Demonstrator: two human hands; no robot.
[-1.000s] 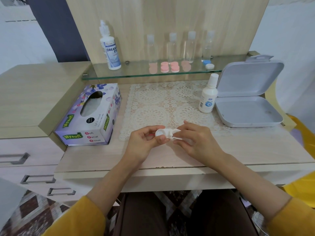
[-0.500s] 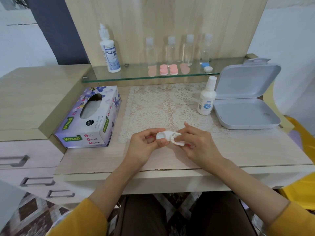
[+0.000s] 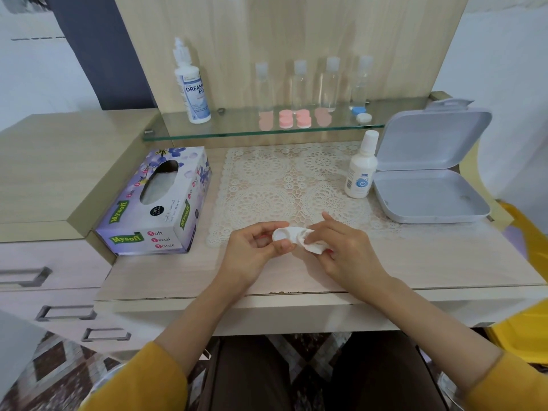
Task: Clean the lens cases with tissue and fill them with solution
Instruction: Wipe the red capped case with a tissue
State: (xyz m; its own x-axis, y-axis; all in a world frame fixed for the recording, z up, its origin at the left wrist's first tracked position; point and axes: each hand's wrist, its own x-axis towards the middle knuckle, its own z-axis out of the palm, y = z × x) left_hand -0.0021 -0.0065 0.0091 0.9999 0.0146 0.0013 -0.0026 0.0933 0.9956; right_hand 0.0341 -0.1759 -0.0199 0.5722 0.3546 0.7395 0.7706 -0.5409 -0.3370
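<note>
My left hand [image 3: 252,247] grips a white lens case [image 3: 286,235] by its left cup, just above the front of the table. My right hand [image 3: 344,247] pinches a small wad of white tissue [image 3: 314,247] against the case's right cup, which the tissue and fingers hide. A small white solution bottle [image 3: 360,170] stands capped on the lace mat [image 3: 267,185], to the right and behind my hands. A larger solution bottle [image 3: 191,84] stands on the glass shelf [image 3: 237,132]. Pink lens cases [image 3: 295,118] and a blue-and-white lens case [image 3: 360,114] lie on that shelf.
A purple tissue box [image 3: 157,203] lies to the left of my hands. An open grey hinged box [image 3: 427,179] sits at the right edge. Several clear empty bottles [image 3: 314,84] line the back of the shelf. Drawers [image 3: 44,277] are on the left.
The camera view shifted slightly. My right hand's fingers with the tissue have turned a little against the case; both hands stay in the same spot.
</note>
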